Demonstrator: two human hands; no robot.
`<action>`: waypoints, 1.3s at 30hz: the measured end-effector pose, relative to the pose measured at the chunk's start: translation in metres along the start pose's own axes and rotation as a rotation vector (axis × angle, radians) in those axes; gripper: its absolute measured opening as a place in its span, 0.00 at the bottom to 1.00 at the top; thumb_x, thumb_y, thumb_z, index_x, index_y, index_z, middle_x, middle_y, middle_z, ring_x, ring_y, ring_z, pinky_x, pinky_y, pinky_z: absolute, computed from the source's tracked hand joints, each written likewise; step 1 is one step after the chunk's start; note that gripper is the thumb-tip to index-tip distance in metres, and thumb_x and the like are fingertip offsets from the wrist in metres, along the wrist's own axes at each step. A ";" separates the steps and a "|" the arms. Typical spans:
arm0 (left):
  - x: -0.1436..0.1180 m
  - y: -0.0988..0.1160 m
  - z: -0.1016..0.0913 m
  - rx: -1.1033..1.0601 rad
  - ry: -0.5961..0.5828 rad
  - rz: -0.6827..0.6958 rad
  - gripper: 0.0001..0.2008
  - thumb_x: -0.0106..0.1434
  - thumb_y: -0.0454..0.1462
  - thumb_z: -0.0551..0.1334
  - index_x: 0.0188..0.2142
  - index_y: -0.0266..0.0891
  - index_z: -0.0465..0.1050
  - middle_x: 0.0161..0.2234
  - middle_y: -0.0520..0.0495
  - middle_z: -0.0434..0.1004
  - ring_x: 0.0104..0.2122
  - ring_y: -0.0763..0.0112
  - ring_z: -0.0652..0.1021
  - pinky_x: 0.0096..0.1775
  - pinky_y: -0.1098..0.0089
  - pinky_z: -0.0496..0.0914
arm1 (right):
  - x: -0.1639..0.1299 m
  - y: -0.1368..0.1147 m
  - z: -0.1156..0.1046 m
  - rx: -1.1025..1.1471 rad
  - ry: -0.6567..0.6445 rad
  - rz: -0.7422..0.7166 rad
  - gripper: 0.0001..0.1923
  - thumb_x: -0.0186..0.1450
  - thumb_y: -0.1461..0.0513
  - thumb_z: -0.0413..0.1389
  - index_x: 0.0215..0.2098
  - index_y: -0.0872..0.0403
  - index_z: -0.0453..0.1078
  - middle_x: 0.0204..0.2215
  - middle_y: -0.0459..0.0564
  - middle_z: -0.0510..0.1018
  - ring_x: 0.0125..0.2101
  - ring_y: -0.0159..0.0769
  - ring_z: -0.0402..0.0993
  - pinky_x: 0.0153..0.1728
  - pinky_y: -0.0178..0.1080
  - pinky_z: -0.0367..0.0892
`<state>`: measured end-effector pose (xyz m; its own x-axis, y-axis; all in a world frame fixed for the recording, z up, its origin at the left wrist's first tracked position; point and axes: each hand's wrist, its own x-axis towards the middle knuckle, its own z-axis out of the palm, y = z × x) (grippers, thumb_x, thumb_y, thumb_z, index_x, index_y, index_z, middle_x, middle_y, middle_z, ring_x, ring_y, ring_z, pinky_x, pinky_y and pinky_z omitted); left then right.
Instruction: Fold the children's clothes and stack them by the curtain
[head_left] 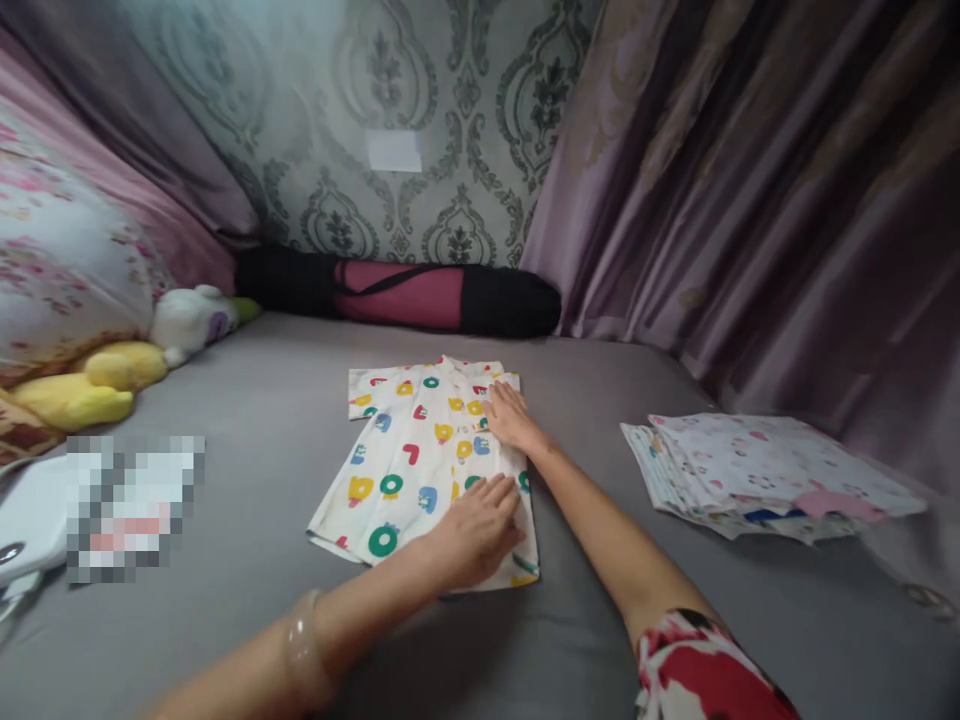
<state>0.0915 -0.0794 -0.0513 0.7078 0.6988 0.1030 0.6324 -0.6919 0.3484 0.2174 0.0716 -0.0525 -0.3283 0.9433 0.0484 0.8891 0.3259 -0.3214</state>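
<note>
A small white short-sleeved shirt (411, 453) printed with colourful letters lies spread on the grey sheet, collar toward the wall. My left hand (480, 530), below a pale bangle, rests on the lower right part of the shirt with its fingers extended. Farther up, my right hand (510, 412) lies flat near the right sleeve, fingers stretched out on the cloth. Neither hand grips the fabric. Parts of the shirt's right side are hidden beneath my hands.
A stack of folded printed clothes (780, 470) sits to the right. Along the wall lies a black and maroon long bag (405, 293). Plush toys (191, 322) line the left side, with a white device (45, 510) nearer me. Purple curtains (675, 180) hang at the right.
</note>
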 end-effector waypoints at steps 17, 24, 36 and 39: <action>-0.031 0.010 0.012 -0.024 -0.029 0.117 0.24 0.73 0.42 0.41 0.67 0.45 0.53 0.68 0.45 0.53 0.67 0.54 0.54 0.64 0.48 0.48 | 0.054 0.003 0.030 -0.184 0.010 0.243 0.33 0.72 0.48 0.35 0.70 0.54 0.45 0.70 0.56 0.46 0.68 0.52 0.41 0.64 0.53 0.39; -0.038 0.014 -0.002 -0.144 -0.093 0.141 0.26 0.74 0.46 0.39 0.67 0.44 0.51 0.68 0.43 0.53 0.67 0.51 0.53 0.64 0.43 0.46 | 0.055 0.002 0.036 -0.179 0.076 0.253 0.32 0.71 0.48 0.37 0.69 0.52 0.49 0.69 0.55 0.50 0.67 0.51 0.44 0.64 0.53 0.41; -0.038 -0.015 -0.029 -0.133 0.113 -0.109 0.22 0.73 0.43 0.45 0.60 0.38 0.62 0.61 0.38 0.66 0.62 0.56 0.64 0.63 0.47 0.53 | 0.022 0.004 0.018 -0.051 -0.002 0.103 0.31 0.72 0.53 0.32 0.70 0.56 0.45 0.71 0.53 0.42 0.69 0.41 0.34 0.66 0.50 0.34; -0.039 -0.039 -0.033 -0.090 0.203 -0.267 0.18 0.71 0.37 0.47 0.55 0.35 0.67 0.55 0.35 0.72 0.56 0.56 0.72 0.57 0.51 0.63 | 0.008 -0.004 0.033 -0.094 -0.030 0.120 0.32 0.72 0.53 0.33 0.70 0.58 0.46 0.70 0.54 0.44 0.69 0.43 0.36 0.66 0.49 0.33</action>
<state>0.0289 -0.0740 -0.0381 0.4384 0.8812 0.1768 0.7504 -0.4672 0.4677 0.2008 0.0759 -0.0819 -0.2257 0.9741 -0.0136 0.9482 0.2164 -0.2327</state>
